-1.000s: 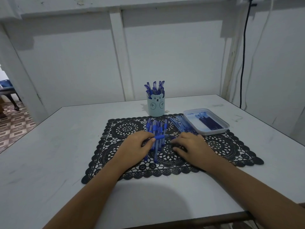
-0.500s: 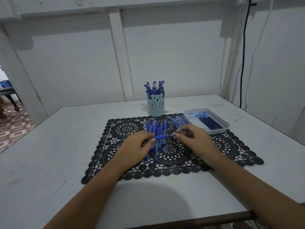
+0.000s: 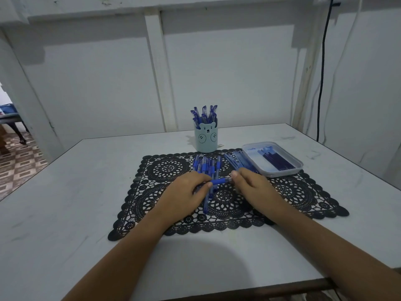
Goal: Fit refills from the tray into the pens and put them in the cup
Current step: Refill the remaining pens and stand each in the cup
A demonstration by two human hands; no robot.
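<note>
Both hands on 1 blue pen (image 3: pixel 220 181): left hand (image 3: pixel 186 192) pinches the barrel, right hand (image 3: pixel 251 185) pinches the tip end, possibly the nib piece. Loose pens (image 3: pixel 206 165) lie just beyond the grip, the cup (image 3: pixel 206 139) behind them, and the refill tray (image 3: pixel 284 172) is off to the right.

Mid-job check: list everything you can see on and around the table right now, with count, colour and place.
cup: one, pale blue with a bear face, at the mat's far edge.
pens in the cup: several, blue, standing upright.
loose pens: a pile, blue, on the mat in front of the cup.
second pile: thin blue pieces, on the mat left of the tray; too blurred to identify.
tray: one, pale, right of the cup.
refills: a bundle, dark blue, in the tray.
mat: one, black lace, mid-table.
table: one, white.
cable: one, black, down the right wall.
held pen: one, blue, between the hands.
left hand: grips the held pen.
right hand: pinches its other end.
</note>
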